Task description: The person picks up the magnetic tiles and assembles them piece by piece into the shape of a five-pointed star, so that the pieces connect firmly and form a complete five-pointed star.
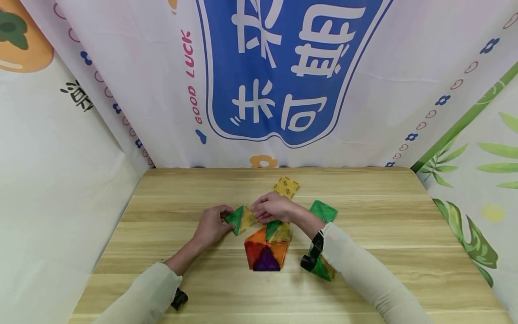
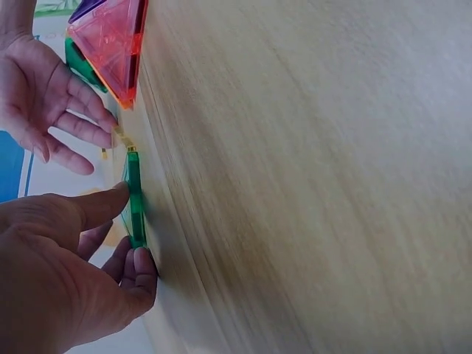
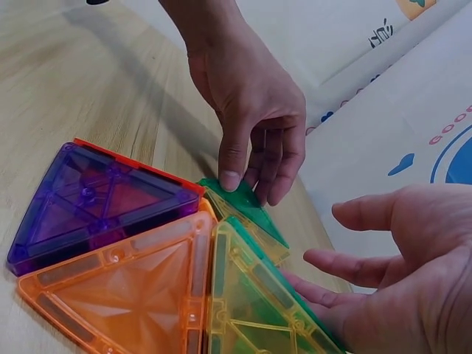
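My left hand (image 1: 221, 219) pinches a green triangle tile (image 3: 247, 206) by its edge, thumb on one side and fingers on the other, standing it up on the table. A yellow triangle tile (image 1: 248, 219) leans against it. My right hand (image 3: 346, 254) hovers just right of it with fingers spread and straight, holding nothing, its fingertips (image 3: 313, 258) close to a yellow-green triangle tile (image 3: 251, 310). That tile joins an orange triangle (image 3: 125, 291) and a purple triangle (image 3: 88, 203) in a small tile structure (image 1: 266, 247) in front of me.
A yellow square tile (image 1: 286, 186) lies behind my hands and a green square tile (image 1: 323, 210) lies to the right. More green and yellow tiles (image 1: 322, 268) sit under my right forearm. The wooden table (image 1: 162, 202) is walled by printed cloth on three sides.
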`<control>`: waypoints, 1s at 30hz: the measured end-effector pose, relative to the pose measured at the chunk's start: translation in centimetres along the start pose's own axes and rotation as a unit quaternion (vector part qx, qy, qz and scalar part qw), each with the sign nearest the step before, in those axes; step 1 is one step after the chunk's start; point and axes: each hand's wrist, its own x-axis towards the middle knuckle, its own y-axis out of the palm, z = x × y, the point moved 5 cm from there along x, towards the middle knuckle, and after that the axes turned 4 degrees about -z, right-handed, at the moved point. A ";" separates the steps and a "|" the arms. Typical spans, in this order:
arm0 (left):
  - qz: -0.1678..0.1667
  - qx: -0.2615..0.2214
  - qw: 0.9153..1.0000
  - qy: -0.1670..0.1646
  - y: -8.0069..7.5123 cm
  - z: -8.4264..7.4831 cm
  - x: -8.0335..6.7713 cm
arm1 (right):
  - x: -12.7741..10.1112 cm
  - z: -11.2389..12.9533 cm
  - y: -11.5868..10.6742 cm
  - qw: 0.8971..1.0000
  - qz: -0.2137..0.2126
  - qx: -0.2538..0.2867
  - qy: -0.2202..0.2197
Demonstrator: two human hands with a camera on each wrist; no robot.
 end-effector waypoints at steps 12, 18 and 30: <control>-0.001 -0.047 0.999 -0.009 -0.2 0.0 0.0 | 0.1 0.0 0.2 1.000 0.010 -0.003 -0.019; 0.002 -0.093 0.995 -0.025 0.0 0.7 0.4 | 0.3 -0.1 0.7 0.999 0.020 -0.009 -0.026; 0.039 -0.196 0.976 -0.092 0.2 1.3 0.8 | 0.6 0.0 0.0 0.994 -0.001 -0.083 -0.065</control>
